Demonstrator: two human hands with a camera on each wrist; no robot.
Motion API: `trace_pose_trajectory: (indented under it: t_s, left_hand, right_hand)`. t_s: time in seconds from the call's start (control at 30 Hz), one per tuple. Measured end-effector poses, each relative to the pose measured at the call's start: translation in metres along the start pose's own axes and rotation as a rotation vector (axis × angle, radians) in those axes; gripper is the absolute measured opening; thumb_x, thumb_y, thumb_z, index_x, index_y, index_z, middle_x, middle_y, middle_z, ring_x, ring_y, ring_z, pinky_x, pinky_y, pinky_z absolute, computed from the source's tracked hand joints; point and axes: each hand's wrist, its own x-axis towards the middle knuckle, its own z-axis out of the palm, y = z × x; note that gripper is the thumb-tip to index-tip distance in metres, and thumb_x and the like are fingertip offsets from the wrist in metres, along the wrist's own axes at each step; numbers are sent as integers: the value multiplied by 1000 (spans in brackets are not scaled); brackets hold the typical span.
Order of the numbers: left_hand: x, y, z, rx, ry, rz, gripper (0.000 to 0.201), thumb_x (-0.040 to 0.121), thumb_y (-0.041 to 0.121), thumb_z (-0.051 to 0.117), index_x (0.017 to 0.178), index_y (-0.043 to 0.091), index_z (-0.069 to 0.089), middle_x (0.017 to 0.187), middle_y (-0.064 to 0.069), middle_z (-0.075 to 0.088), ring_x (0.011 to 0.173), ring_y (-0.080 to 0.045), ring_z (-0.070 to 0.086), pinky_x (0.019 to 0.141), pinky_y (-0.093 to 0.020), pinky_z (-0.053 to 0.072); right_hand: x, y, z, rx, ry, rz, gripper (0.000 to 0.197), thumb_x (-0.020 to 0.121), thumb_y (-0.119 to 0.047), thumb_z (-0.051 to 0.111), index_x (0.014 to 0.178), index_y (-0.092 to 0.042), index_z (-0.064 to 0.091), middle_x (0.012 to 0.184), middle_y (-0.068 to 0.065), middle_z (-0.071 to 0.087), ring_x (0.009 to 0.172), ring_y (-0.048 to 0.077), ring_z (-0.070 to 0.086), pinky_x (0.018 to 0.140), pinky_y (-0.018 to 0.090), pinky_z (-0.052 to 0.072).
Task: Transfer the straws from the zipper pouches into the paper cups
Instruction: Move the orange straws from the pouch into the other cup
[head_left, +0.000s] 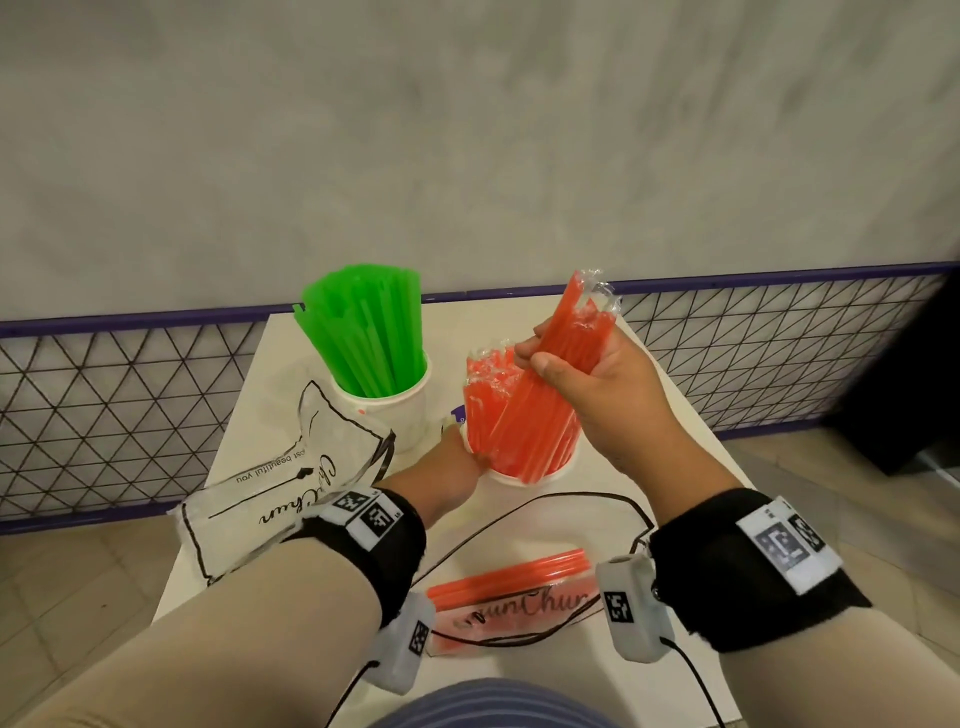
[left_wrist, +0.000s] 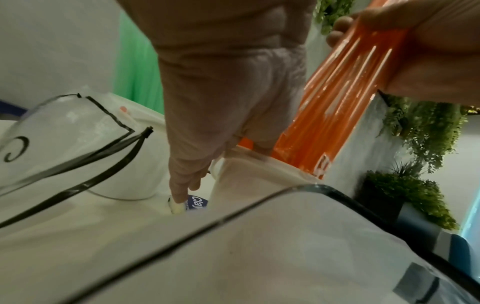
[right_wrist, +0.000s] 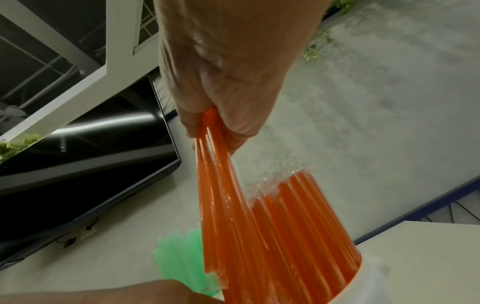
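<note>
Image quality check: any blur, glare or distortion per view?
Head: sharp centre, wide-angle bending of the fence rail, even light. Left wrist: left hand and near pouch soft, washed-out whites. Right wrist: right hand blurred and dim, wrapper glints on the orange straws.

Head view looks steeply down over the table (head_left: 670, 415). Both wrist views sit close, sharing the orange straws (left_wrist: 335, 115) with it.

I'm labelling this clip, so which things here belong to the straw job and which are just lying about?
Job: orange straws gripped by right hand; orange cup steadied by left hand; green straws' cup; empty pouch; orange pouch.
Lying about: mesh fence; plants.
</note>
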Motion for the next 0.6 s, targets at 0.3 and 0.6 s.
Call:
trace_pose_trajectory:
  t_s: [0.3,0.6]
  left_hand:
    - [2,6,13,-120,25,62,97,67,67,61,145,20,27,138,2,49,124,-16,49,109,-46,40]
    - [16,-5,15,-66,49,57,81,70,67,55,138,24,41,123,4,61,111,-12,60,99,-43,51]
  right_hand:
    - [11,20,8,-181,32,32,17,91,-26,66,107,-30,63,107,-7,71,104,13,65,95,43,51]
    - [1,53,31,-498,-139,42,74,87,-27,71,147,-27,28,134,-1,57,119,17,58,98,30,48]
